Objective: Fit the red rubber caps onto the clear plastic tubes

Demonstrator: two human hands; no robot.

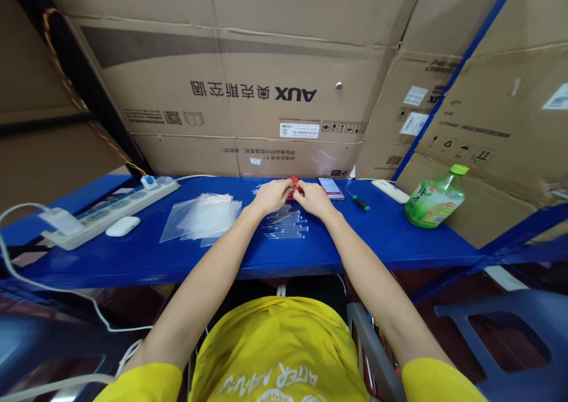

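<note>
Both of my hands meet near the back of the blue table [177, 260]. My left hand [272, 195] is closed, with its fingertips against a small bright red object [294, 181] whose kind I cannot make out. From the other side, my right hand [312, 197] pinches the same red object, and the fingers partly cover it. Several thin clear sticks [286, 227] lie in loose rows below my hands, and more show beyond my left hand. Left of them is an overlapping pile of clear plastic bags [202, 213].
A white power strip [128, 210] with plugs and a white earphone case [123, 226] sit on the left. To the right are a phone [331, 188], a green-handled screwdriver [360, 202], a whitish flat device [390, 191] and a green bottle [435, 201]. Cardboard [248, 53] walls the back.
</note>
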